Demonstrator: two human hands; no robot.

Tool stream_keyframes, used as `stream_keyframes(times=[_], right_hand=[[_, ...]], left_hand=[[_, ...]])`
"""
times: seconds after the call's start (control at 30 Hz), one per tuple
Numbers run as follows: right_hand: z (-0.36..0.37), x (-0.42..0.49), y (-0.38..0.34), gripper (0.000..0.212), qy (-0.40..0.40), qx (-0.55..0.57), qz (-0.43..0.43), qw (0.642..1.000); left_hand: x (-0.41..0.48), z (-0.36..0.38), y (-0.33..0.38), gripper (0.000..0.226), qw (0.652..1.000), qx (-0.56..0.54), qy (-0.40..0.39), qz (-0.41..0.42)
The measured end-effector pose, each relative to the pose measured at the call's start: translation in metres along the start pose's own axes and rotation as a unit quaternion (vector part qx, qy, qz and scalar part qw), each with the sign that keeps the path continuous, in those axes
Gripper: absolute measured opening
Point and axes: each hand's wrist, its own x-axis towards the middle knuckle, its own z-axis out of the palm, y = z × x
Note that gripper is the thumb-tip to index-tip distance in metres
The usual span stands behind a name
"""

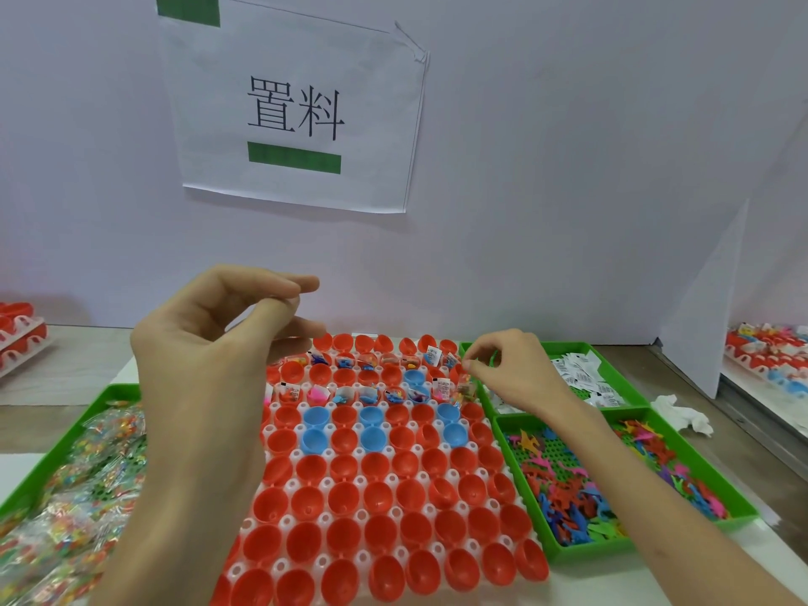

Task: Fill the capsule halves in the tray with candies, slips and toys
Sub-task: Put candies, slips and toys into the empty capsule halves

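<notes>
A white tray (333, 453) in front of me holds many red capsule halves (345, 500) and a few blue ones (315, 416). Two rows near the back hold candies, slips and toys (393, 394). My left hand (210, 356) hovers above the tray's back left part, fingers loosely curled, with nothing seen in it. My right hand (511, 371) is pinched at the tray's back right edge, apparently on a small green toy piece. A green bin of wrapped candies (78, 474) lies on the left. To the right are green bins of slips (581, 373) and toys (568, 487).
A white wall with a paper sign (297, 107) stands close behind the tray. A crumpled tissue (682, 415) lies right of the bins. Stacked capsule trays sit at far left (19, 336) and behind a partition at far right (765, 356).
</notes>
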Motion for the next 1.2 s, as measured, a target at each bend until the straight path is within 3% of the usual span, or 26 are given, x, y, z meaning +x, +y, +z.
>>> stream_keyframes(times=[0.17,0.3,0.9,1.2], right_hand=[[0.007,-0.013,-0.002,0.007,-0.079,-0.078,-0.051,0.993],[0.010,-0.014,-0.003,0.007,-0.067,-0.105,-0.061,0.990],[0.016,-0.015,-0.006,0.004,-0.045,-0.099,-0.054,0.993],[0.017,-0.018,-0.004,0.015,0.022,-0.028,-0.028,0.999]], left_hand=[[0.000,0.000,-0.001,0.036,1.000,0.003,-0.003,0.004],[0.000,0.000,-0.001,0.045,1.000,-0.003,-0.010,0.003],[0.001,0.000,-0.002,0.045,1.000,-0.006,-0.017,0.009],[0.001,0.000,-0.002,0.046,1.000,-0.005,-0.017,0.006]])
